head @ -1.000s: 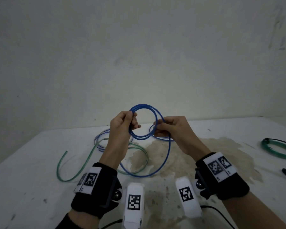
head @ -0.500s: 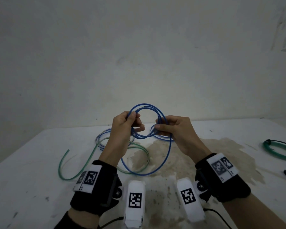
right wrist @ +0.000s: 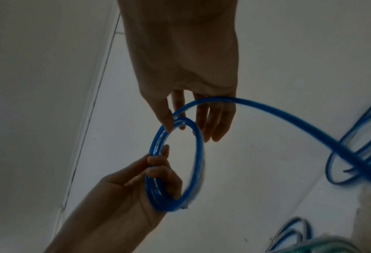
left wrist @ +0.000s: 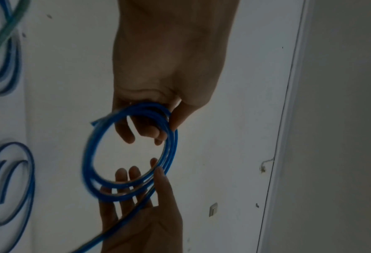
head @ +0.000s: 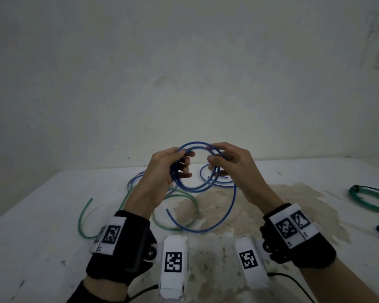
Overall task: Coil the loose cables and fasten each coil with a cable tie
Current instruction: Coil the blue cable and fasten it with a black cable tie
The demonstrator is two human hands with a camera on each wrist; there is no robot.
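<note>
Since the earlier frame, the right hand (head: 232,162) has risen to the top of the blue cable (head: 193,189) coil. Both hands grasp this coil above the table (head: 42,215); the left hand (head: 164,165) clasps its left side.

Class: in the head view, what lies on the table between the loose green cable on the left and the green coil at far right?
Between the green cable and the green coil lie the blue cable's trailing loop and a brownish stain; the head view shows it.

Stained white table (head: 271,215), bare grey wall (head: 184,62).
</note>
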